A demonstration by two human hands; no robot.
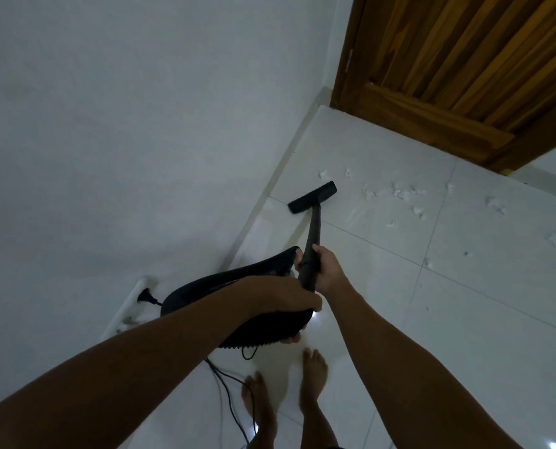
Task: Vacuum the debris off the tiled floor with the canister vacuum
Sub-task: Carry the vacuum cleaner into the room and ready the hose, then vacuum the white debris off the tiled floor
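My right hand (326,268) grips the black wand (313,234) near its upper end. The wand slopes down to a flat black floor nozzle (312,197) resting on the white tiled floor (464,319) close to the wall. My left hand (283,296) holds the black vacuum body (205,293) up off the floor, fingers wrapped over it. Several white scraps of debris (403,192) lie scattered on the tiles to the right of the nozzle, apart from it.
A white wall (124,140) runs along the left with a skirting strip. A socket (142,291) low on it holds the black plug, and the cord (228,384) trails by my bare feet (312,374). A wooden door (464,76) stands at the upper right.
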